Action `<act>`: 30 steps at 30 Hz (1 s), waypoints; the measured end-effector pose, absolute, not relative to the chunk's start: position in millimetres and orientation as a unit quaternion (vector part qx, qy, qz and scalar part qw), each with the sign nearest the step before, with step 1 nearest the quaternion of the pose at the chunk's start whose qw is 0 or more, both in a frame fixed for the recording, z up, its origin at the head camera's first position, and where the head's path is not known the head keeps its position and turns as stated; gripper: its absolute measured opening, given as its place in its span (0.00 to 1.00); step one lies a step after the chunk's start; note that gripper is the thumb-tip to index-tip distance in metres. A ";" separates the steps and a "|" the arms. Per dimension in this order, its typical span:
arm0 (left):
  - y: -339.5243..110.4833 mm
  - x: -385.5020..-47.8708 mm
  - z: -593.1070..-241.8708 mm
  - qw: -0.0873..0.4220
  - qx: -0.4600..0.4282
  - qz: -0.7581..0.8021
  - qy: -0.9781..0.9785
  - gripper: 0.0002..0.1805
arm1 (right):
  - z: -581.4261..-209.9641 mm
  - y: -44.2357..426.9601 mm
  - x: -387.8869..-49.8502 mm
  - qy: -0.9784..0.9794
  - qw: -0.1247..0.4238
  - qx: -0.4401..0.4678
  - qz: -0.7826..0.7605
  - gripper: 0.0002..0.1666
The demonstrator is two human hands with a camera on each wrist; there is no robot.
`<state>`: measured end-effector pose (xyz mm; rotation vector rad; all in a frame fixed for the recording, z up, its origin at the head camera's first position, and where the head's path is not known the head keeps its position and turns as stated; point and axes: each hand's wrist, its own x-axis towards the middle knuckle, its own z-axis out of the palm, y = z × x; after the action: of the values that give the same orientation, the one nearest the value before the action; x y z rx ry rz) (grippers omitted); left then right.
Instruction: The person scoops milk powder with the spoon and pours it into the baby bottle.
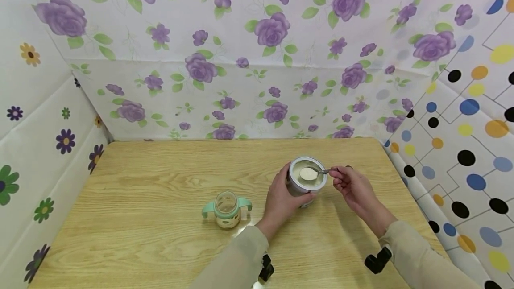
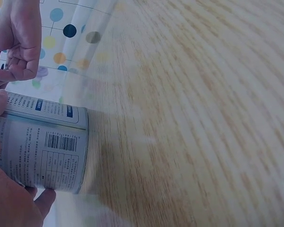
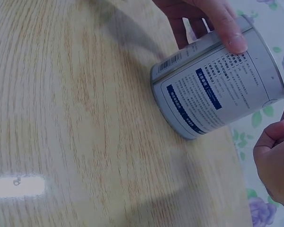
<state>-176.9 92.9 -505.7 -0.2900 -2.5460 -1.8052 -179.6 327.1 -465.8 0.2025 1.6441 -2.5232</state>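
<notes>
My left hand (image 1: 282,195) grips an open milk powder can (image 1: 297,188) round its side, thumb toward me. The can's printed label and barcode show in the left wrist view, and the same can (image 3: 213,85) appears in the right wrist view. A metal spoon (image 1: 324,171) is pinched by its handle in my right hand (image 1: 355,188). Over the can's mouth, the spoon's bowl carries a heap of pale powder (image 1: 308,173). Whether the can's base touches the table, I cannot tell. Left of my left hand, a lidless baby bottle (image 1: 227,211) with two mint-green handles stands upright.
A wood-grain table (image 1: 160,182) lies under everything. Behind it hangs a cloth with purple flowers (image 1: 275,113); a dotted cloth (image 1: 466,157) borders the right side and a flowered cloth (image 1: 64,142) the left.
</notes>
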 end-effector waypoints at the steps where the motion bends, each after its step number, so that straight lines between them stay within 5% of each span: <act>1: 92.4 -176.8 -505.4 0.004 -0.092 -0.575 -0.813 0.58 | -465.8 326.9 -179.7 0.544 0.062 0.065 -0.834 0.24; 30: 76.8 -170.1 -475.1 -0.014 -0.096 -0.530 -0.842 0.63 | -463.3 326.6 -179.8 0.544 0.067 0.073 -0.833 0.21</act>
<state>-170.1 76.8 -475.1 -0.3057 -2.6691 -1.6813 -179.8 326.6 -463.3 0.2197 1.6391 -2.5116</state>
